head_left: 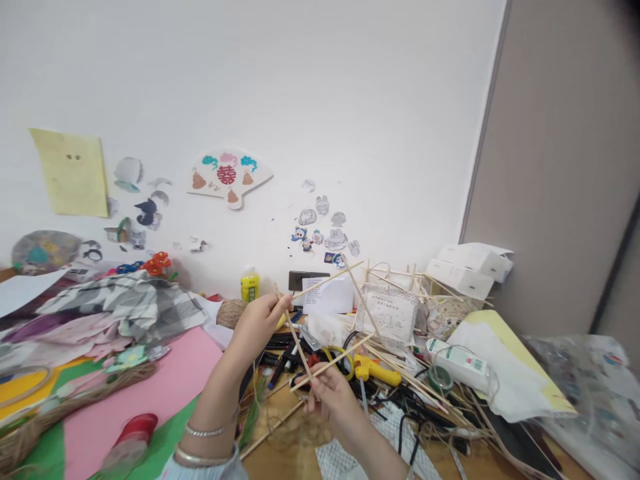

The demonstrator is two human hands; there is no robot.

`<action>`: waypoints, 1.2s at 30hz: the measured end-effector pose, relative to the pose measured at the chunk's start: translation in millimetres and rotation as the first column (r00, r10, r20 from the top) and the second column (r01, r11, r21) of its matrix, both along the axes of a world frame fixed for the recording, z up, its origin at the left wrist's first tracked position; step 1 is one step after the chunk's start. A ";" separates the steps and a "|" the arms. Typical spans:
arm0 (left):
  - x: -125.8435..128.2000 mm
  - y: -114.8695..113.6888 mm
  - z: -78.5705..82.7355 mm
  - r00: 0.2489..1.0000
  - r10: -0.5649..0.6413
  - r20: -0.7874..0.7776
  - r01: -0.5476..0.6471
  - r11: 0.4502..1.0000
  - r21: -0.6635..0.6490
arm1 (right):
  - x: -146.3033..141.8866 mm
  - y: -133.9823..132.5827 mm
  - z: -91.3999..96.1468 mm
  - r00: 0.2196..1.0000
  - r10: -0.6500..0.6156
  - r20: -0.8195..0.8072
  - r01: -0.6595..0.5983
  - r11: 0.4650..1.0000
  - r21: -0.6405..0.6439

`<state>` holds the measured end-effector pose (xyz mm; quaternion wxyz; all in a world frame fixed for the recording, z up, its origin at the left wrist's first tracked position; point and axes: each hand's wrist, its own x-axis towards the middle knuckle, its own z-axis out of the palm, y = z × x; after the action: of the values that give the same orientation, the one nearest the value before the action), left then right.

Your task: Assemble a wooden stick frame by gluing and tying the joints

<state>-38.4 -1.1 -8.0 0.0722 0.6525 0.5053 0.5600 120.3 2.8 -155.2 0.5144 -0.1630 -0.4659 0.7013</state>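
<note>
Several thin wooden sticks form an open four-sided frame (298, 340), held up above the cluttered table. My left hand (257, 330) pinches its upper left corner, where two sticks meet. Lower down, my right hand (333, 395) has its fingers closed around the bottom left corner, where two sticks cross. The far side stick (364, 300) slants away on the right, touched by neither hand. Just beyond my right hand lies a yellow hot glue gun (377, 371). A yellow looped handle (345, 363) shows beside it, partly behind the frame.
Loose sticks, pens and black cords clutter the table's middle and right. A white bottle (457, 363) lies at right, near white boxes (465, 270). Pink paper (175, 380), checked cloth (135, 300) and a red-lidded container (133, 437) are at left. A yellow bottle (249, 285) stands by the wall.
</note>
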 end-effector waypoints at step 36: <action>19.4 1.9 1.6 0.972 -0.103 0.213 0.094 0.994 0.054 | -11.0 -9.5 -7.2 0.995 -0.076 -0.065 0.070 0.994 -0.084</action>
<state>-19.0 0.8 -6.4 0.1402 0.6137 0.4493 0.6339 109.3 -6.8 -162.4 0.5483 -0.1766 -0.4127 0.7056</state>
